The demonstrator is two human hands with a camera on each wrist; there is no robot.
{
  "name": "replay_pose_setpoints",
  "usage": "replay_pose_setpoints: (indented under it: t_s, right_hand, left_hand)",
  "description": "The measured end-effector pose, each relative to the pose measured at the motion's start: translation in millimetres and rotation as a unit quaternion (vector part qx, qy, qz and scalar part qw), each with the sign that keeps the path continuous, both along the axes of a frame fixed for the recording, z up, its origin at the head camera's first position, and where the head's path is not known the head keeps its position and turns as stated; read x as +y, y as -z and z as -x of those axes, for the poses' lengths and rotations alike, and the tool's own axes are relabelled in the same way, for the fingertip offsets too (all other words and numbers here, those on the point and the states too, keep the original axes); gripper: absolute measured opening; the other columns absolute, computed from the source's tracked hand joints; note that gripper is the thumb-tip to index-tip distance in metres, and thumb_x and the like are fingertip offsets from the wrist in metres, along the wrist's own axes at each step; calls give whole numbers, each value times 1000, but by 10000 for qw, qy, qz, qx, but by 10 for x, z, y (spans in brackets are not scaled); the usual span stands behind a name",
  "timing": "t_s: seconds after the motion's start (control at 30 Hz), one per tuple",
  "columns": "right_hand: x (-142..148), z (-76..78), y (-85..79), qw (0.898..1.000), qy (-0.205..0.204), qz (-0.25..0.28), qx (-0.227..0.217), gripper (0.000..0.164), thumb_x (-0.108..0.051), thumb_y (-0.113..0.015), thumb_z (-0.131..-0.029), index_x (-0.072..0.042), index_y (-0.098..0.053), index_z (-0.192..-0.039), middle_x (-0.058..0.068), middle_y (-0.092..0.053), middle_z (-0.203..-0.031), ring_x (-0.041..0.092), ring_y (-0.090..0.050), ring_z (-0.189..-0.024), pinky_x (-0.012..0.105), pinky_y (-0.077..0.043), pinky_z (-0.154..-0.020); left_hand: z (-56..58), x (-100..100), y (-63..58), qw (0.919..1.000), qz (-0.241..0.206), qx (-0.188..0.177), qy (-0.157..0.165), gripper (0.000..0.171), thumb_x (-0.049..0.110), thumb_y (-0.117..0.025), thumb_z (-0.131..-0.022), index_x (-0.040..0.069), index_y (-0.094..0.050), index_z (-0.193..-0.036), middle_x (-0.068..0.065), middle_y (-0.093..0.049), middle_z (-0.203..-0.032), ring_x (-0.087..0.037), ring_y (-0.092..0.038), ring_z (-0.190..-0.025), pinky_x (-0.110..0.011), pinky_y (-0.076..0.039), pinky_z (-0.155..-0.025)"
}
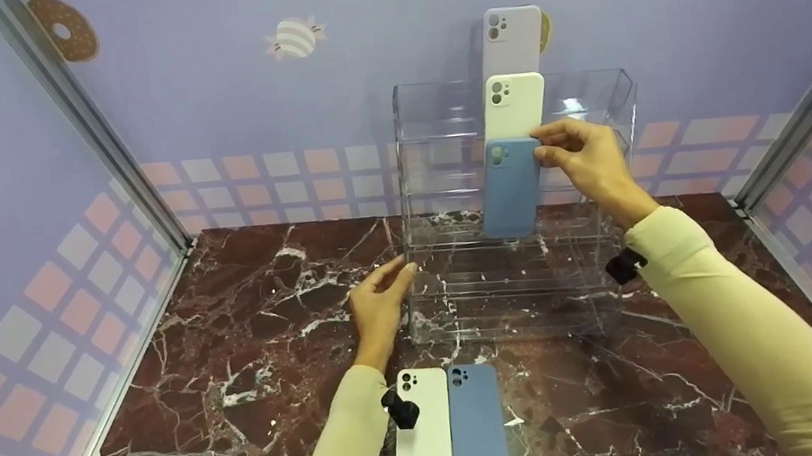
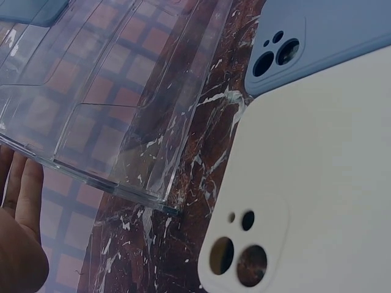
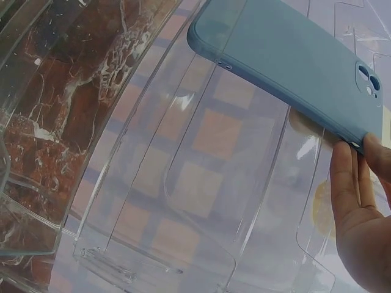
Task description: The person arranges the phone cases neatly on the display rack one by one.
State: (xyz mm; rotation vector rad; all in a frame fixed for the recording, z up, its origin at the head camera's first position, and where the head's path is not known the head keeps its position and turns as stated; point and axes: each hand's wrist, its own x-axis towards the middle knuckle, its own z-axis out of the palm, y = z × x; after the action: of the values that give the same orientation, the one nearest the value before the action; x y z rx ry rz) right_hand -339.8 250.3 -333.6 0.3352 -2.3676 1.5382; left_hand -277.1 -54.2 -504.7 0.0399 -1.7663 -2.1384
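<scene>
A light blue phone case stands nearly upright in a tier of the clear acrylic display rack. My right hand pinches its upper right edge between thumb and fingers. In the right wrist view the blue case slants across the rack, with fingertips by its camera end. Behind and above it stand a white case and a pale lilac case. My left hand touches the rack's left side; the left wrist view shows its fingers fairly straight against the rack's edge.
On the dark red marbled table lie a white phone case and a darker blue case, side by side in front of the rack. Patterned lilac walls with metal corner posts enclose the table.
</scene>
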Motion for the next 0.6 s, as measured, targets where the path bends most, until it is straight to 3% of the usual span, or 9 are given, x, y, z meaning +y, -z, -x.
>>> replay_pose_setpoints:
  t_s: [0.23,0.4,0.6]
  right_hand:
    - [13,3,22,9998,-19,0,196,26,4,-74,-98,8,-74,-123,19,-74,-106,8,-72,-84,22,-62,-82]
    - [3,-18,48,9981,114,-467,375,28,0,-75,-98,5,-73,-126,21,-73,-111,6,-68,-90,22,-60,-87]
    - [-17,-81,64,9939,300,-891,580,35,0,-76,-98,5,-69,-131,21,-72,-117,23,-68,-104,38,-57,-100]
  left_hand:
    - [-7,-7,-4,9998,203,-18,-26,28,9,-86,-90,-1,-80,-116,-11,-80,-99,-18,-77,-87,-29,-64,-78]
    - [-8,-11,4,9998,219,-7,-44,30,8,-86,-90,-5,-79,-116,-12,-80,-99,-17,-77,-87,-27,-63,-80]
    - [-2,-1,16,9999,98,-4,-46,31,6,-85,-91,-7,-77,-117,-15,-80,-97,-17,-78,-86,-26,-64,-78]
